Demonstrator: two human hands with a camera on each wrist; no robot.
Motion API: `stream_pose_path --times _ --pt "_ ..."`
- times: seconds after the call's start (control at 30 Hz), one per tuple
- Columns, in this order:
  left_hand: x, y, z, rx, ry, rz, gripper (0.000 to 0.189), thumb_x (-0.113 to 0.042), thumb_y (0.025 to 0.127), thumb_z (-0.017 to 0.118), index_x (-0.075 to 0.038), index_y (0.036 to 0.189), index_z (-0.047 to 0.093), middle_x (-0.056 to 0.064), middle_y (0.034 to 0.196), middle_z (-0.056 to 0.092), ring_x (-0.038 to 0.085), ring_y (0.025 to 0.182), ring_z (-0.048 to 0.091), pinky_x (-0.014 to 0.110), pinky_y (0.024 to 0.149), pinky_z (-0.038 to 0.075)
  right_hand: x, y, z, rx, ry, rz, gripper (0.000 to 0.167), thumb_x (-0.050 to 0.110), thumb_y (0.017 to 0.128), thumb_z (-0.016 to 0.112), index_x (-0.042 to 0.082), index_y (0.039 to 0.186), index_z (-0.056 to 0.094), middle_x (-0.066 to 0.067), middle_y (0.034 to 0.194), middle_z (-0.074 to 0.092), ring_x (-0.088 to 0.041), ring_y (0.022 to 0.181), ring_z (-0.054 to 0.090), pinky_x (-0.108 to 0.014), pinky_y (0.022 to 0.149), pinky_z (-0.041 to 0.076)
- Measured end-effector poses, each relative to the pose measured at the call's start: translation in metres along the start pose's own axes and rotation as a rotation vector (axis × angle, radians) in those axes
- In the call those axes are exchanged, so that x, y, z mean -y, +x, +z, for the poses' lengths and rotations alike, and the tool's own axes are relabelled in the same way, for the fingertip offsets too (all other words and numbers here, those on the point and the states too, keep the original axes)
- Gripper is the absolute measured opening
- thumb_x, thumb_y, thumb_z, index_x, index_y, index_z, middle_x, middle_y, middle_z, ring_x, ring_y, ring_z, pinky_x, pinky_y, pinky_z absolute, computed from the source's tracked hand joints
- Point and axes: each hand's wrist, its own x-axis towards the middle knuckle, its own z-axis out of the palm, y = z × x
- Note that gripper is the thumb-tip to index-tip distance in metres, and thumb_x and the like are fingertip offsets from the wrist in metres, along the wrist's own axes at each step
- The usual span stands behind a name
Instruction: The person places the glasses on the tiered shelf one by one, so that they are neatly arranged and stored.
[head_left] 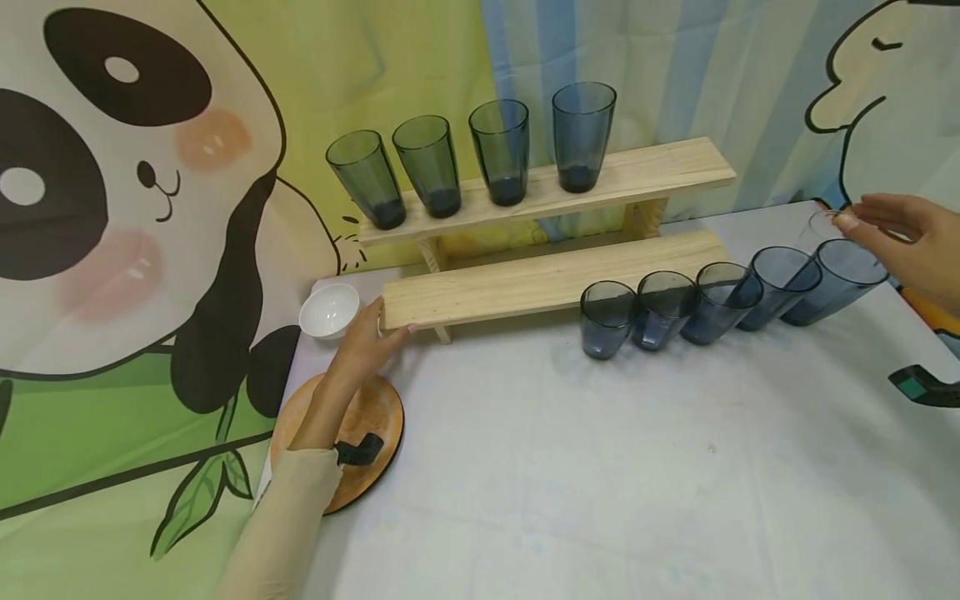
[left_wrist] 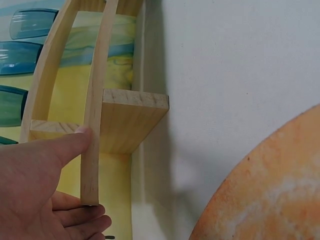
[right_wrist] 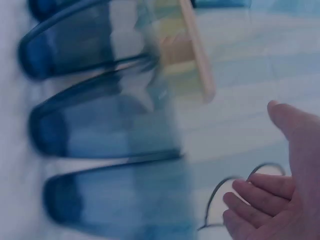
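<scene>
My left hand (head_left: 363, 346) grips the left end of the lower board of a two-tier wooden shelf (head_left: 487, 287). In the left wrist view, the thumb of this hand (left_wrist: 60, 175) lies against the board, and the other fingers reach round its end. Several tinted drinking glasses (head_left: 607, 321) stand in a slanting row in front of the shelf's right part. Close above the row's rightmost glass (head_left: 840, 279) is my right hand (head_left: 911, 237). In the right wrist view, the right hand (right_wrist: 270, 185) has its thumb spread from relaxed fingers, with nothing held, beside blurred glasses (right_wrist: 105, 112).
Several more tinted glasses (head_left: 498, 154) stand upright along the upper board (head_left: 667, 171). Left of the shelf sits a white bowl (head_left: 330, 311), with a round wooden plate (head_left: 382, 417) nearer on the white table (head_left: 562, 483). A printed curtain (head_left: 420, 58) hangs behind.
</scene>
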Motion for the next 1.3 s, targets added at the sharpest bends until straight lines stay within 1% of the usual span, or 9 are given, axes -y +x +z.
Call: stream_pose_path --times 0.13,0.43,0.5,0.57,0.7,0.77,0.87,1.03,1.3 --pt "0.001 0.001 0.000 -0.011 0.007 0.003 0.091 -0.047 0.102 0.069 -0.002 0.167 0.022 0.024 0.169 0.031 0.043 0.157 0.029 0.060 0.126 0.027 -0.034 -0.007 0.008 -0.050 0.042 0.020 0.082 0.044 0.111 0.047 0.001 0.169 0.008 -0.030 0.172 0.014 -0.046 0.160 0.013 -0.055 0.130 0.011" --pt "0.000 0.003 0.001 -0.013 0.006 -0.004 0.091 -0.046 0.102 0.069 -0.002 0.167 0.023 0.024 0.170 0.031 0.042 0.157 0.028 0.060 0.127 0.026 -0.074 -0.021 0.029 -0.064 0.174 0.055 0.090 0.037 0.108 0.058 0.015 0.170 -0.003 -0.016 0.177 0.004 -0.034 0.163 0.004 -0.043 0.132 0.009" --pt "0.000 0.002 0.001 -0.017 0.005 -0.001 0.090 -0.046 0.102 0.069 -0.002 0.167 0.024 0.023 0.169 0.032 0.042 0.157 0.029 0.059 0.127 0.026 -0.081 -0.022 0.036 -0.054 0.192 0.037 0.089 0.032 0.108 0.061 0.012 0.171 0.002 -0.019 0.176 0.008 -0.036 0.163 0.006 -0.044 0.132 0.010" --pt "0.001 0.002 0.001 -0.018 0.002 0.002 0.090 -0.046 0.102 0.069 -0.003 0.167 0.025 0.023 0.169 0.032 0.042 0.157 0.029 0.059 0.127 0.027 -0.087 -0.022 0.043 -0.035 0.178 0.040 0.087 0.031 0.107 0.062 0.007 0.170 0.007 -0.025 0.174 0.010 -0.044 0.161 0.009 -0.053 0.129 0.016" --pt "0.002 0.001 0.001 -0.013 -0.001 -0.003 0.090 -0.046 0.102 0.069 -0.003 0.167 0.024 0.022 0.170 0.031 0.041 0.158 0.028 0.058 0.127 0.026 -0.093 -0.021 0.055 -0.007 0.120 0.040 0.082 0.033 0.106 0.064 -0.003 0.166 0.019 -0.032 0.171 0.016 -0.054 0.156 0.016 -0.067 0.122 0.023" --pt "0.001 0.002 0.002 -0.009 0.000 -0.005 0.091 -0.046 0.102 0.069 -0.003 0.167 0.023 0.023 0.170 0.030 0.041 0.158 0.028 0.059 0.127 0.026 -0.094 -0.021 0.061 -0.022 0.103 0.028 0.081 0.032 0.106 0.064 -0.002 0.165 0.021 -0.032 0.170 0.020 -0.054 0.156 0.019 -0.065 0.122 0.025" --pt "0.000 0.002 0.002 -0.010 0.005 -0.003 0.090 -0.046 0.102 0.069 -0.003 0.167 0.023 0.022 0.170 0.030 0.041 0.158 0.028 0.058 0.128 0.026 -0.095 -0.021 0.066 -0.044 0.106 0.012 0.079 0.030 0.106 0.064 0.000 0.166 0.023 -0.031 0.170 0.022 -0.050 0.158 0.019 -0.060 0.127 0.020" --pt "0.000 0.002 0.002 -0.009 0.005 0.000 0.089 -0.046 0.102 0.070 -0.004 0.167 0.025 0.021 0.170 0.032 0.040 0.158 0.028 0.058 0.127 0.026 -0.095 -0.022 0.068 -0.064 0.115 0.007 0.075 0.029 0.107 0.062 -0.003 0.164 0.025 -0.033 0.168 0.024 -0.050 0.158 0.018 -0.063 0.128 0.012" --pt "0.001 0.003 0.000 -0.005 0.005 0.000 0.088 -0.045 0.102 0.070 -0.006 0.167 0.025 0.023 0.168 0.034 0.042 0.156 0.030 0.059 0.126 0.028 -0.097 -0.024 0.070 -0.087 0.134 0.009 0.073 0.034 0.106 0.064 0.007 0.165 0.032 -0.026 0.168 0.032 -0.039 0.160 0.024 -0.058 0.129 0.016"
